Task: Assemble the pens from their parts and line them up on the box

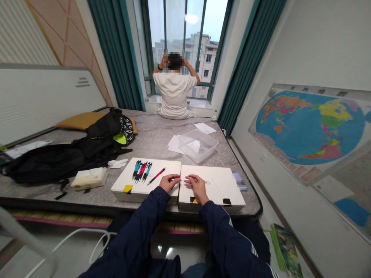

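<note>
red pen: loose, mid-top of left white box | grouped pens: box's left half | left hand: over box's right edge; right hand: just beyond; fingers curled, pinch cannot tell | risk: left-hand nudge could roll red pen

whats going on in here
A person's left grip is at the inner edge of the flat white left box, the right grip over the flat white right box; no held item shows. Blue and red pens with black ends lie grouped on the left box, one red pen apart. Someone in a white shirt sits facing away.
</note>
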Available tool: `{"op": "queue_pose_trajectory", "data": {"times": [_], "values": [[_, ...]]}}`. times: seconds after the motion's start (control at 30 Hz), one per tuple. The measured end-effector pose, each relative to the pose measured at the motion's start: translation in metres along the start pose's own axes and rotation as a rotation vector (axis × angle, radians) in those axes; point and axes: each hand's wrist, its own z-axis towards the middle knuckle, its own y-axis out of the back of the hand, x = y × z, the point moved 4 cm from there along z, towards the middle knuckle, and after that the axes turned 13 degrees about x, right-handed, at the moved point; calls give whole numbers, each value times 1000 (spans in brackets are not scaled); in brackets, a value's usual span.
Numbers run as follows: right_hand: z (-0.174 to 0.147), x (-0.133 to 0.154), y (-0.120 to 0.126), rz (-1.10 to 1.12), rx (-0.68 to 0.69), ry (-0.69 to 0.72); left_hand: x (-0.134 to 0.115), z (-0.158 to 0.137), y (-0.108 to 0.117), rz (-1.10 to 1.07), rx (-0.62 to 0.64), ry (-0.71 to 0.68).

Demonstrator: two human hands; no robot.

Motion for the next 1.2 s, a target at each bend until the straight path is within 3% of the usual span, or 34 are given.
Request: {"op": "queue_pose_trajectory", "data": {"times": [0.17,0.33,0.6,0.73,0.87,1.0,1.1,1.2], "values": [[-2,5,-4,12,37,23,3,0,-1,7,12,37],[-1,6,-3,4,45,17,-6,0,3,-8,10,-32],[-1,5,0,-113,-44,30,-12,-3,5,-37,6,2],[1,24,3,-167,-102,9,-12,-1,4,-80,7,-12],[4,71,31,-443,-73,31,-9,0,3,-124,-11,-25],[1,113,83,-1092,0,-55,-10,0,3,-129,-32,-28],[-6,119,118,-1384,-2,-248,-12,-1,4,-135,-45,-29],[-13,106,135,-1326,10,-504,-11,0,4,-138,-37,-32]]}}
